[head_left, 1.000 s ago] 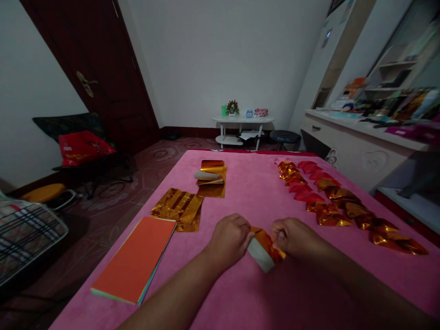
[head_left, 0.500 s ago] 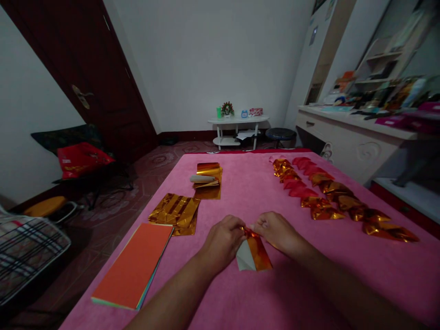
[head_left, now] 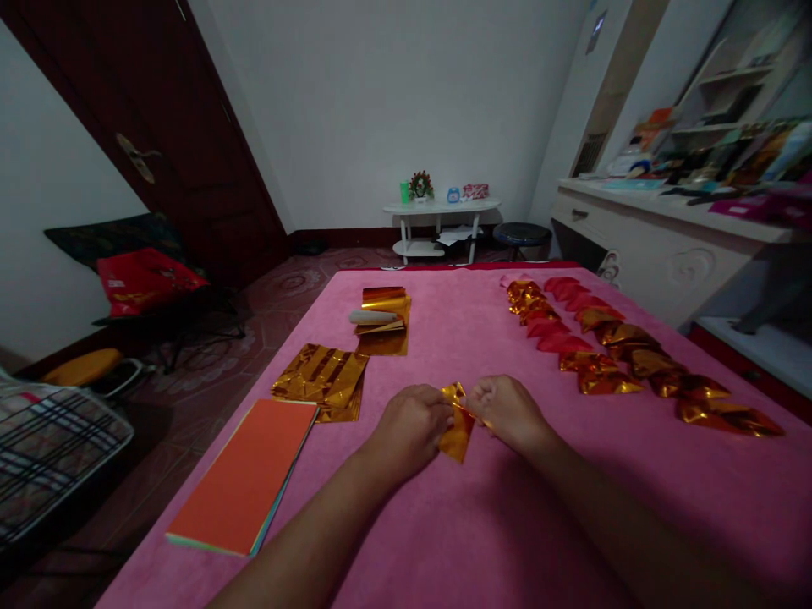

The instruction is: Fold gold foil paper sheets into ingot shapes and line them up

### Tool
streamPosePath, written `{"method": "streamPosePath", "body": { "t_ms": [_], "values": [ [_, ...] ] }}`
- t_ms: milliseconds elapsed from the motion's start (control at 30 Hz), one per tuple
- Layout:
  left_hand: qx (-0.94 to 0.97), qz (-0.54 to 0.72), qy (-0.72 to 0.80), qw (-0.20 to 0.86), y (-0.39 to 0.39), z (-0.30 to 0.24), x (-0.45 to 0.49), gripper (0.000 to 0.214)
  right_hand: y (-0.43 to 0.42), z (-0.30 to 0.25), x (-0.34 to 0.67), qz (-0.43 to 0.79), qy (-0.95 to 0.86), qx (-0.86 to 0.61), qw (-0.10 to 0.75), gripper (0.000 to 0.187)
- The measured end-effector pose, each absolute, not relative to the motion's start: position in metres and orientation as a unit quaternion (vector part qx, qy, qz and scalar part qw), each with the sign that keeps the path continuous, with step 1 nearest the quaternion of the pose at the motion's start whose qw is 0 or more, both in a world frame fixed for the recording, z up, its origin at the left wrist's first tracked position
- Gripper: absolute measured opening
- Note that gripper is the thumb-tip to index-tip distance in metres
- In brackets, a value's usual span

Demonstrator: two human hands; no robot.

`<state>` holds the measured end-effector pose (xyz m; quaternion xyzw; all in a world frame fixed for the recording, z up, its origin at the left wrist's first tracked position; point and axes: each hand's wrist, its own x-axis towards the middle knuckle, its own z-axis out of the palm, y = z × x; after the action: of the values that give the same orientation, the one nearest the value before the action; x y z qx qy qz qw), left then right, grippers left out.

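Note:
Near the middle of the pink-covered table [head_left: 393, 541], a partly folded sheet of shiny gold foil paper [head_left: 458, 436] lies between my hands. My left hand [head_left: 412, 427] is closed over its left side, fingers bent and pressing on the edge. With the fingertips pinched, my right hand [head_left: 507, 410] grips the right edge of the same sheet. The foil's gold side shows; its upper end looks crumpled. To the left sit a stack of gold foil sheets [head_left: 323, 376] and a stack of coloured paper [head_left: 244, 482] with orange on top.
Two rows of folded gold and red foil pieces [head_left: 647, 364] run along the table's right side. Farther back lie more gold sheets [head_left: 384, 342] with a grey rolled piece [head_left: 371, 317] on them. A chair with a red bag [head_left: 149, 279] stands left; a white dresser [head_left: 660, 237] stands right.
The foil sheet has been folded or turned, so its pale underside no longer shows and it looks narrower. Both hands stay on it. The camera view has tilted slightly.

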<state>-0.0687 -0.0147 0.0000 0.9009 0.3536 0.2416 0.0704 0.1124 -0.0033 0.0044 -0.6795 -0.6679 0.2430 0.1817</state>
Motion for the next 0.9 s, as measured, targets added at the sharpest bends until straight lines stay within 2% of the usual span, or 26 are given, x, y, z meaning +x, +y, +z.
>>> {"method": "streamPosePath", "body": {
  "t_ms": [200, 300, 433, 600, 700, 900],
  "values": [
    [0.9, 0.252, 0.337, 0.112, -0.013, -0.003, -0.074, 0.02, -0.007, 0.008, 0.109, 0.144, -0.69, -0.686, 0.18, 0.012],
    [0.896, 0.251, 0.339, 0.139, -0.019, 0.003, -0.081, 0.02, -0.01, 0.006, 0.108, 0.115, -0.742, -0.627, 0.208, 0.002],
    [0.905, 0.219, 0.32, 0.173, -0.026, 0.013, -0.093, 0.017, -0.013, 0.001, 0.107, 0.153, -0.803, -0.536, 0.21, 0.018],
    [0.907, 0.21, 0.316, 0.185, -0.029, 0.02, -0.099, 0.032, -0.023, 0.006, 0.112, 0.247, -0.814, -0.473, 0.229, 0.03],
    [0.908, 0.205, 0.324, 0.167, -0.03, 0.018, -0.095, 0.032, -0.032, 0.012, 0.119, 0.285, -0.819, -0.434, 0.244, 0.037],
    [0.898, 0.225, 0.352, 0.136, -0.033, 0.007, -0.087, 0.02, -0.034, 0.015, 0.123, 0.336, -0.812, -0.398, 0.262, 0.031]
  ]
}}
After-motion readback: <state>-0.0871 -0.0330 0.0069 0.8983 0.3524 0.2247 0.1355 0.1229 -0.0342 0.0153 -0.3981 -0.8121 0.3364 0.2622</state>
